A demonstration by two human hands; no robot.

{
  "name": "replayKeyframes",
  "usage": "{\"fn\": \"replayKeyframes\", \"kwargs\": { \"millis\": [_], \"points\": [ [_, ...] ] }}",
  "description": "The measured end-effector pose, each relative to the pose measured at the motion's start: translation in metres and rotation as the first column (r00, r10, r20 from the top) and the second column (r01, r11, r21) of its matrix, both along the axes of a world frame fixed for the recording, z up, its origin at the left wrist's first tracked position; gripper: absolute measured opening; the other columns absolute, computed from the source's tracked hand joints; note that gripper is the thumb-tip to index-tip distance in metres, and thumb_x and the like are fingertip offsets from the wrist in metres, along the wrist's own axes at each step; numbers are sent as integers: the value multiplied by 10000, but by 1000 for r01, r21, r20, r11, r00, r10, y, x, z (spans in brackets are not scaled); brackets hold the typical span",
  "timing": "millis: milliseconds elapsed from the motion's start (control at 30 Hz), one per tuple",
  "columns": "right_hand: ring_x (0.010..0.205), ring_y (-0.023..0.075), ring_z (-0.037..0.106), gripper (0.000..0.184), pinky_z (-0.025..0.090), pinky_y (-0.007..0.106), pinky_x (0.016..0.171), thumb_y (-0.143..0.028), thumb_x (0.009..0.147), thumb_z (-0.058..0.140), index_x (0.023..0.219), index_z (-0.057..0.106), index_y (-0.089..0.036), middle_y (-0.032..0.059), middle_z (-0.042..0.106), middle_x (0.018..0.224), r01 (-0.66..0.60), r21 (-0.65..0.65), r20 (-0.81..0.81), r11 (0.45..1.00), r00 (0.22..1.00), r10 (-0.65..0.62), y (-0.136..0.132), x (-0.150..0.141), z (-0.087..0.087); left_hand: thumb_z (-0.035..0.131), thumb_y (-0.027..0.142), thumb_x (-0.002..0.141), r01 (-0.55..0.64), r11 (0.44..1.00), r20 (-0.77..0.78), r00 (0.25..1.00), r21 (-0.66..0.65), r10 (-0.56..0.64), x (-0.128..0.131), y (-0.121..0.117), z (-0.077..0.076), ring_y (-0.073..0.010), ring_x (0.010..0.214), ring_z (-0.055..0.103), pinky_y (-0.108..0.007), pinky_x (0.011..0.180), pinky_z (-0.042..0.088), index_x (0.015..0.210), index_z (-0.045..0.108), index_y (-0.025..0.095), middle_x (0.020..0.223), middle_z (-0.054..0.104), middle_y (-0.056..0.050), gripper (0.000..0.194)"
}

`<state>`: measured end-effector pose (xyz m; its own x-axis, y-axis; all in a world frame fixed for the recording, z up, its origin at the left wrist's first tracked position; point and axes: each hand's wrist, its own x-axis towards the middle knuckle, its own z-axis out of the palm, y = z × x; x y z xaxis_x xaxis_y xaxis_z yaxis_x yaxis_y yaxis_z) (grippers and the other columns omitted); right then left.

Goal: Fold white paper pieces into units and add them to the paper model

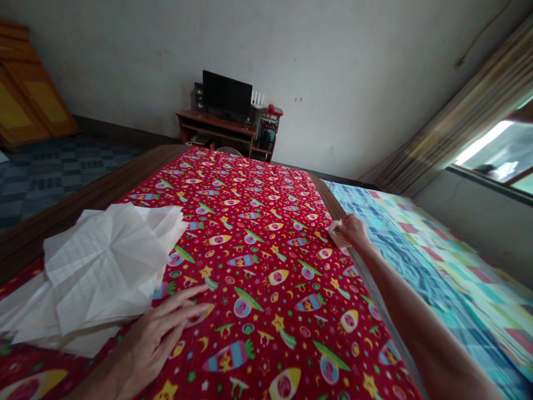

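Note:
My left hand (154, 333) rests on a red patterned blanket (266, 300), fingers stretched out and holding nothing. Just left of it lies a loose stack of creased white paper sheets (108, 261), the top one marked with folds that fan out from its middle. Farther off, at the blanket's right edge, my right hand (353, 229) is closed on a small pale crumpled piece (340, 238). Whether that piece is paper or cloth I cannot tell. It touches or hovers just over the blanket.
Dark wooden edging (137, 178) borders the blanket. A blue checked bedspread (441, 250) covers the surface on the right. Against the far wall stands a desk (216, 123) with a monitor (227, 94). There is a wooden cabinet (37, 100) at the left and a curtain (449, 116) at the right.

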<state>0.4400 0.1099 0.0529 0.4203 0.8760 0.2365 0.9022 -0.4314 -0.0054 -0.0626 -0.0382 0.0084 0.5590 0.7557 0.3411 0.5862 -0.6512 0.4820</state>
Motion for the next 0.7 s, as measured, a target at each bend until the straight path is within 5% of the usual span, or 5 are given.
{"fn": "replayKeyframes", "kwargs": {
  "millis": [233,700],
  "points": [
    [743,185,601,247,304,241,536,-315,782,529,908,708,-200,78,693,875,-72,-32,-4,997,997,72,-2,4,5,446,156,872,-8,999,-7,1000,46,9,5,-1,4,-117,1035,652,-128,867,495,1129,661,320,1272,607,29,372],
    [633,159,568,165,311,231,501,-226,654,586,756,693,-152,46,656,692,-107,-99,-43,989,994,103,12,-2,3,451,142,857,17,999,-37,999,48,-15,1,-4,0,-139,1049,648,-155,883,497,1168,639,316,1292,593,11,403]
  ]
}}
